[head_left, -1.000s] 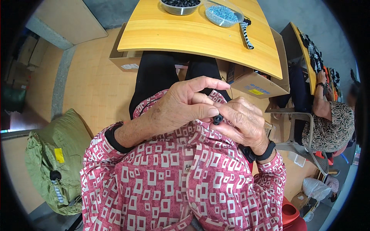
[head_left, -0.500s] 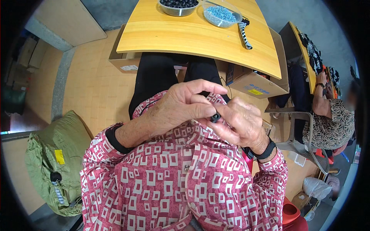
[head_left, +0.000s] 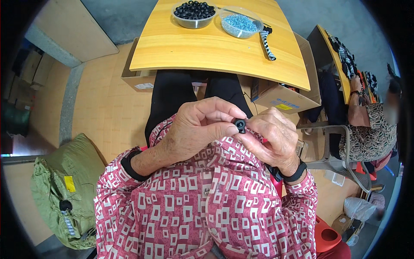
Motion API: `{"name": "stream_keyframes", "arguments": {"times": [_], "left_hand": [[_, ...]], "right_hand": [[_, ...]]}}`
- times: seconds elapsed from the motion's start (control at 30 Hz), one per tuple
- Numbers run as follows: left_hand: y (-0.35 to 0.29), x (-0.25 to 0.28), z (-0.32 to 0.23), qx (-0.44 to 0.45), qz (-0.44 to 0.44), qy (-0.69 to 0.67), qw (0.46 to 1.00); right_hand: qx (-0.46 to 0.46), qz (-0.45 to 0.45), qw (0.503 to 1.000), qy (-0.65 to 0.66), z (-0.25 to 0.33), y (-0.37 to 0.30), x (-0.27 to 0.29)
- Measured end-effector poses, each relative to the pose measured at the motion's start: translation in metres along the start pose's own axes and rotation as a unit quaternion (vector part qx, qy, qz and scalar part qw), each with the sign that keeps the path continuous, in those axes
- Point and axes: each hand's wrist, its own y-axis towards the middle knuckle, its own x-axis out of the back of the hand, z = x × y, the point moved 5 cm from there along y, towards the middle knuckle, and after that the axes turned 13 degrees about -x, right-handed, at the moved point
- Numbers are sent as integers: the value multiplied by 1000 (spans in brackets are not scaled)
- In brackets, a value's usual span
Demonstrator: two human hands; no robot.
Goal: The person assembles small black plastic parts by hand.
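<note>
A small black round piece with a hole through its middle (head_left: 239,124) is held up in front of my chest. My left hand (head_left: 199,123) pinches it between thumb and fingers from one side. My right hand (head_left: 275,134) grips it from the other side, thumb below and forefinger bent above. A smaller dark bit shows under the ring, partly hidden by the fingertips. On the yellow table ahead, a clear bowl (head_left: 194,23) contains many similar-looking black pieces. Beside it sits a clear bowl (head_left: 242,34) of tiny blue, glassy-looking pieces.
A black-and-white striped strip (head_left: 267,45) lies on the yellow table (head_left: 207,52). Open cardboard boxes (head_left: 286,100) stand under it. A stuffed green sack (head_left: 77,172) is on the floor at left. At right, a co-worker (head_left: 368,134) sits by a grey chair (head_left: 345,166) at another table.
My left fingers have closed in on the black piece. It now faces up with its hole showing, a little higher than before. The table appears slightly lower in view.
</note>
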Motion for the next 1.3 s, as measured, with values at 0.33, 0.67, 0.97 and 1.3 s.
{"name": "stream_keyframes", "arguments": {"times": [0.33,0.67,0.97,1.3], "left_hand": [[-2,0,-13,-72,-3,168,983],[0,-3,-21,-101,36,261,959],[-5,-1,-14,-45,12,203,978],[-5,1,-13,-93,17,214,972]], "right_hand": [[28,-10,1000,-3,-1,0,-5],[59,37,996,-50,4,8,-4],[207,42,961,-179,16,6,-5],[-59,82,993,63,-2,5,-3]]}}
